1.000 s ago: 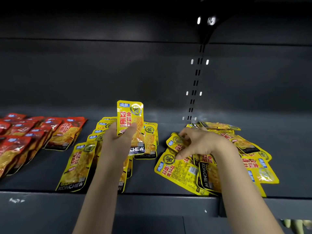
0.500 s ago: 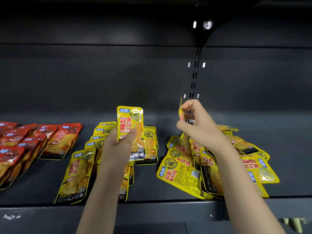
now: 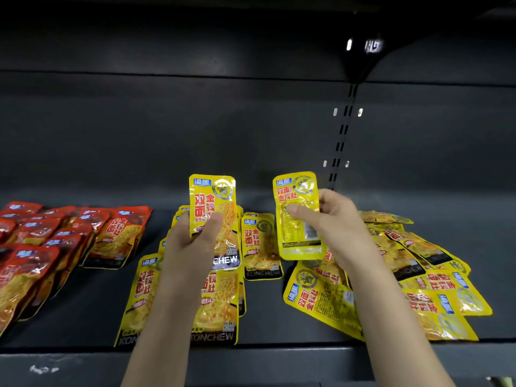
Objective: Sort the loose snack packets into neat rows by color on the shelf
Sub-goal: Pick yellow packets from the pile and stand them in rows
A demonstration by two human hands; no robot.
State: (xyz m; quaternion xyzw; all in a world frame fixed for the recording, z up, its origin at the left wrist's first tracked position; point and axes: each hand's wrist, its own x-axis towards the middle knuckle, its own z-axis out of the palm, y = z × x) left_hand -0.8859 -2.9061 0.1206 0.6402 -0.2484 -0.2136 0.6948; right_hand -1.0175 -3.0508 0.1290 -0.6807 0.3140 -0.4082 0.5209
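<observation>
An upright yellow packet (image 3: pixel 297 216) is being pinched by the right hand (image 3: pixel 339 222), just beside the packet stack (image 3: pixel 213 216) being gripped in the left hand (image 3: pixel 192 241), long axes parallel.

- The scene is dim; the dark shelf (image 3: pixel 265 308) back swallows most light.
- Light falls from the front, brightest on the glossy yellow packets (image 3: pixel 435 289), with glare patches at 4 o'clock.
- Small bright reflections sit at 1 o'clock.
- Wide-angle bending curves the edges, and the red packets (image 3: pixel 36 247) at 9 o'clock look soft.
</observation>
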